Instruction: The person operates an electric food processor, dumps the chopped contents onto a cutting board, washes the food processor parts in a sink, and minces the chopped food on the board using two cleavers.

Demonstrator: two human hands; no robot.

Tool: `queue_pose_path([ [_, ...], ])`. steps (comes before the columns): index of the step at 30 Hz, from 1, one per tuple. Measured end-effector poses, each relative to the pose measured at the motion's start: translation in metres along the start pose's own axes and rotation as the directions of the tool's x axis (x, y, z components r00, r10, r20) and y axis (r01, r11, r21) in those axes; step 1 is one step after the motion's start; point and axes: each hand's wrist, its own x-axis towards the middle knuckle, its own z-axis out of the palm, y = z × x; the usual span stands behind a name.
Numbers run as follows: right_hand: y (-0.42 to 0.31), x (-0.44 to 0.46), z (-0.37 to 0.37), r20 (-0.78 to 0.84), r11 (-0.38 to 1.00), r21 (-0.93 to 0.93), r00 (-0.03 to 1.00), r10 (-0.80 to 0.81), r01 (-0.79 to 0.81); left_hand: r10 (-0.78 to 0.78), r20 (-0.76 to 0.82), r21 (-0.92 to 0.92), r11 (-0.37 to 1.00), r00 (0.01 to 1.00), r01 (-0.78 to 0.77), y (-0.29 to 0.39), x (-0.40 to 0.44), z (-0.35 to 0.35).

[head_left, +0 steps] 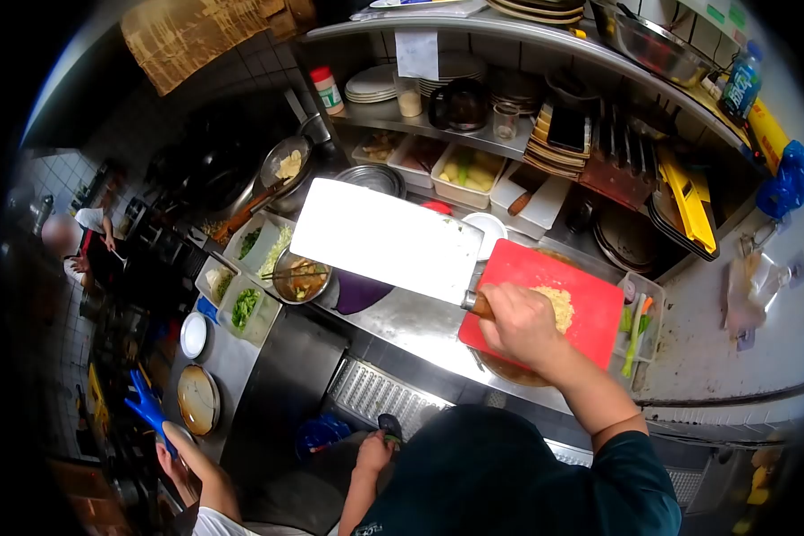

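My right hand is wrapped round the wooden handle of a large cleaver. Its broad blade, bright with glare, reaches left over the counter. Beneath that hand lies a red cutting board with a heap of pale, finely chopped food, partly hidden by the hand. My left hand hangs low in front of the counter, fingers curled closed. A dark shape with a bit of green shows at its fingers; I cannot make out whether it is held.
Left of the blade stand a metal bowl of food with chopsticks and tubs of cut greens. A tub of vegetables sits right of the board. Shelves hold dishes behind. A co-worker's blue-gloved hand is near stacked plates; another person stands far left.
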Motion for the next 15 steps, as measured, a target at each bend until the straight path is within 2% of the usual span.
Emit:
queue_pose_path([
  [2,0.009,-0.003,-0.002,0.021,1.000,-0.015,1.000,-0.007,0.007,-0.045,0.044,0.004,0.999,0.998,0.045,0.041,0.006,-0.043],
  [5,0.023,-0.009,-0.005,0.082,1.000,0.023,0.997,-0.013,0.011,-0.133,-0.014,-0.145,0.981,0.991,0.130,0.097,0.013,-0.097],
  [10,0.052,-0.033,0.003,0.167,0.999,0.040,0.986,0.003,-0.009,-0.063,-0.259,-0.136,0.990,0.964,0.028,0.140,0.031,-0.122],
  [15,0.088,-0.087,0.001,0.306,0.993,-0.019,0.944,0.119,-0.119,-0.075,-0.389,-0.212,0.977,0.918,-0.010,0.175,0.052,-0.130],
])
